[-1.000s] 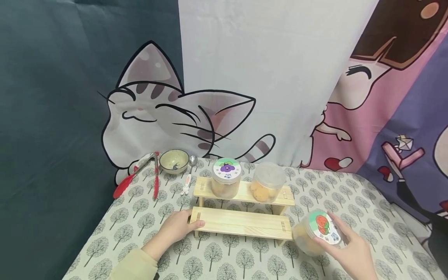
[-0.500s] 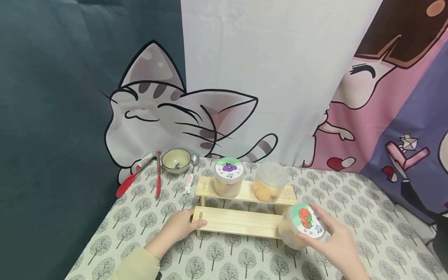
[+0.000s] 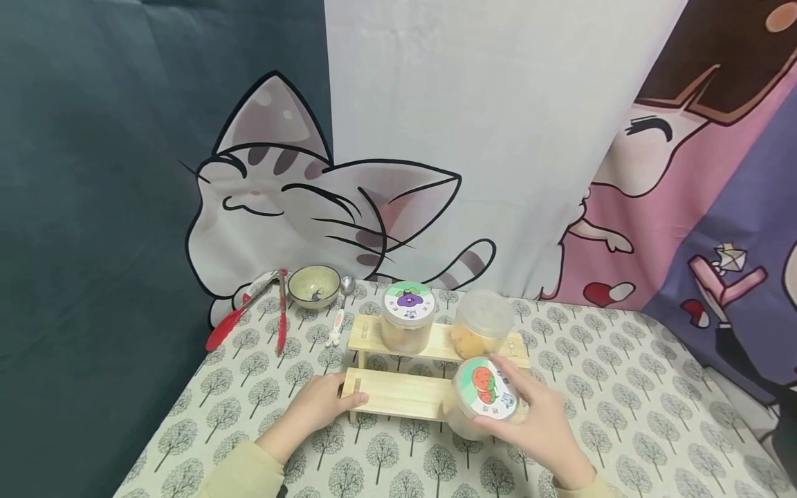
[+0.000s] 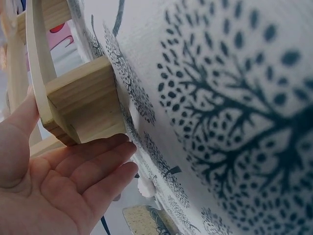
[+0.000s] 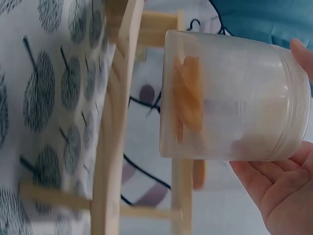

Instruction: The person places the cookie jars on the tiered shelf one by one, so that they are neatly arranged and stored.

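Note:
My right hand (image 3: 538, 422) grips a clear plastic jar (image 5: 225, 98) near its lid, thumb on one side and fingers on the other. Its lid label (image 3: 488, 389) shows red tomatoes, and orange pieces lie at its bottom. The jar is tilted above the right half of the lower step of a two-tier wooden shelf (image 3: 398, 395); a gap shows beneath it in the right wrist view. My left hand (image 3: 317, 402) holds the shelf's left end, thumb over the board, fingers along the leg (image 4: 83, 85).
On the upper step stand a jar with a purple eggplant label (image 3: 407, 321) and a plain-lidded jar (image 3: 482, 325) with orange pieces. Behind to the left lie red-handled tongs (image 3: 281, 311), a bowl (image 3: 314, 287) and a spoon (image 3: 339, 315). A printed curtain (image 3: 405, 138) hangs behind the table.
My right hand has carried the tomato-labelled jar leftward, from beside the shelf's right end to over the lower step. My left hand has stayed on the shelf's left end.

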Tool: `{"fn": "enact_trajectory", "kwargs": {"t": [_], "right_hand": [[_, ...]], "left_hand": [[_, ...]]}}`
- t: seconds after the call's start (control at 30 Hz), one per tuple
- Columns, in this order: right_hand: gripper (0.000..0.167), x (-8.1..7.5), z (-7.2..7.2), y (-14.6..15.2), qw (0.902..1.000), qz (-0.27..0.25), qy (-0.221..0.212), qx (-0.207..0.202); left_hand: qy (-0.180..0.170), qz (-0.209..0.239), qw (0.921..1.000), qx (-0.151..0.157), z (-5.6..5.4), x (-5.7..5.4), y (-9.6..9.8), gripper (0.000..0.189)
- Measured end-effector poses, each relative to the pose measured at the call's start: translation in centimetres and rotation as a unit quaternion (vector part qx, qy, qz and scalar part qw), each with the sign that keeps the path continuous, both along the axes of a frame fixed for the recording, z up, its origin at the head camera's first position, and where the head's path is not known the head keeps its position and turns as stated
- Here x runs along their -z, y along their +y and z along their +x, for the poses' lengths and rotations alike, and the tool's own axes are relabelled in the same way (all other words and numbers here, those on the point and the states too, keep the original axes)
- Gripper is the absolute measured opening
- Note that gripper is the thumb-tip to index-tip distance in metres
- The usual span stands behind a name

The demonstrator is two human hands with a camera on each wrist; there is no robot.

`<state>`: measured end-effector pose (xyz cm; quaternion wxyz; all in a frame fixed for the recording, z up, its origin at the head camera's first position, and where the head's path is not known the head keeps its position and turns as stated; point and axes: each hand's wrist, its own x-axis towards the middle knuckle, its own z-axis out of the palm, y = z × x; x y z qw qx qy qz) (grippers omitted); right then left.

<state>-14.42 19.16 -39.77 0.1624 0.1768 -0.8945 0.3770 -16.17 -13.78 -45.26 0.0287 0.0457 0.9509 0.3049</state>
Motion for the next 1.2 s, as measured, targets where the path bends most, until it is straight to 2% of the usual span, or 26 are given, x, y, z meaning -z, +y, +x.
{"fn": "enact_trajectory", "kwargs": {"t": [0.1, 0.3, 0.4, 0.63, 0.87, 1.03, 1.2], "right_hand": [[0.088, 0.3, -0.3, -0.8, 0.9998, 0.007, -0.015, -0.014], [0.088, 0.6, -0.8, -2.6, 0.9982, -0.011, -0.036, -0.046], [0.089, 0.7, -1.1, -3.5, 0.9977, -0.011, -0.037, -0.055], [0.086, 1.4, -1.7, -5.3, 0.996, -0.006, -0.008, -0.089], [0.089, 1.4, -2.1, -6.9, 0.9928, -0.021, -0.035, -0.113], [0.089, 1.5, -2.3, -7.9, 0.9917, -0.035, -0.045, -0.115], [0.09, 1.7, -2.2, -8.5, 0.9942, -0.031, -0.043, -0.093]], "left_hand": [[0.002, 0.001, 1.0, 0.003, -0.1, 0.0, 0.2, 0.053], [0.005, 0.004, 1.0, 0.004, -0.1, 0.1, 0.3, 0.054], [0.007, 0.005, 1.0, 0.004, -0.1, 0.1, 0.2, 0.052], [0.009, 0.005, 0.9999, 0.005, -0.1, 0.2, 0.2, 0.05], [0.008, 0.005, 0.9999, 0.005, -0.1, 0.2, 0.1, 0.046], [0.003, 0.005, 1.0, 0.004, 0.0, 0.2, 0.1, 0.043], [0.001, 0.006, 1.0, 0.0, 0.0, 0.1, 0.1, 0.041]]}}
